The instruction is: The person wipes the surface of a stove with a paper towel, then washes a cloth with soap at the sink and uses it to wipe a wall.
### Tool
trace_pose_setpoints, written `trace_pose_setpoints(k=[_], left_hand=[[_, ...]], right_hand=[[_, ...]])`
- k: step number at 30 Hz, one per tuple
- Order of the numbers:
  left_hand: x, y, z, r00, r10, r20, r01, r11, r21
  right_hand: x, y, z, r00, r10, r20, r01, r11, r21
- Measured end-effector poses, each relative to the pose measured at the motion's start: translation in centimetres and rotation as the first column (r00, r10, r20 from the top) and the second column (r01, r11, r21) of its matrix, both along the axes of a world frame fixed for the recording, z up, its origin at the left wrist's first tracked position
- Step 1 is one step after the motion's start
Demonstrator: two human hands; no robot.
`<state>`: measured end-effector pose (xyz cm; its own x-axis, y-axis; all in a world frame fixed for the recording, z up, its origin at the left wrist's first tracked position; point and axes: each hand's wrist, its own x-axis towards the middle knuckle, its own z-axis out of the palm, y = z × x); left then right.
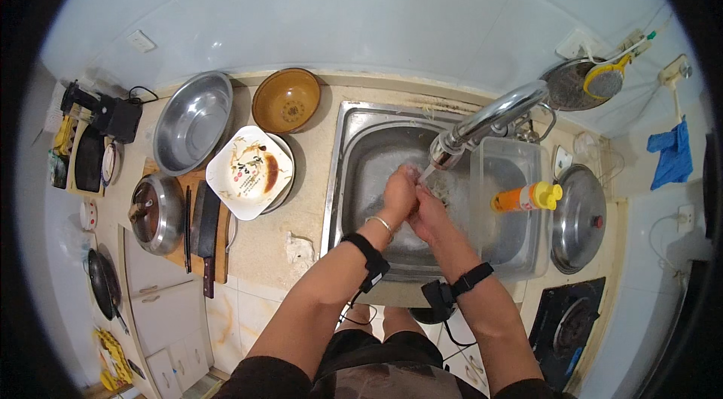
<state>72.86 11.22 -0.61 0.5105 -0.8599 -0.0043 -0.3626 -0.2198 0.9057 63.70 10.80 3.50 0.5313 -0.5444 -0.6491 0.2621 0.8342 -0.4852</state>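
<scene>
My left hand (pixel 400 194) and my right hand (pixel 427 213) are together over the stainless-steel sink (pixel 367 161). A stream of water (pixel 427 173) falls onto them from the chrome faucet (pixel 488 119). The fingers overlap, so anything between them is hidden. Food scraps (pixel 441 193) lie in the basin behind my right hand. To the right, a clear plastic tub (pixel 480 252) sits over part of the sink. An orange bottle with a yellow cap (pixel 517 198) is at the tub, lying or tilted; I cannot tell which.
Left of the sink are a soiled white square plate (pixel 226 173) on other dishware, a brown bowl (pixel 287 100) and a metal basin (pixel 189 128). A cleaver (pixel 204 224) and a lidded pot (pixel 161 224) rest on a wooden board (pixel 220 260). Rightward stand a pot lid (pixel 579 218) and a stove (pixel 565 331).
</scene>
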Motion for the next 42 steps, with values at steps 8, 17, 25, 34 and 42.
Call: trace_pose_setpoints(k=[8,17,25,34,42], left_hand=[[-2.4,0.3,4.1,0.984,-0.161,0.071,0.147,0.975,0.166],[-0.9,0.5,2.7,0.819,-0.495,0.292,0.382,0.848,0.366],[-0.3,1.3,4.3,0.810,-0.458,0.367,0.247,0.833,0.495],[1.3,0.8,3.2,0.872,-0.320,0.371,0.227,0.935,0.273],[0.6,0.8,3.6,0.814,-0.471,0.340,0.362,0.869,0.339]], right_hand=[[-2.2,-4.8,-6.3,0.816,-0.199,-0.544,-0.113,0.866,-0.486],[-2.4,-3.6,-5.9,0.840,0.094,-0.534,-0.367,0.823,-0.433],[-1.6,-2.0,1.4,0.074,-0.165,-0.983,-0.967,0.230,-0.111],[-2.8,-2.1,-1.0,0.606,-0.404,-0.686,-0.796,-0.300,-0.526],[-2.8,-2.7,1.7,0.233,-0.292,-0.928,-0.959,0.091,-0.269]])
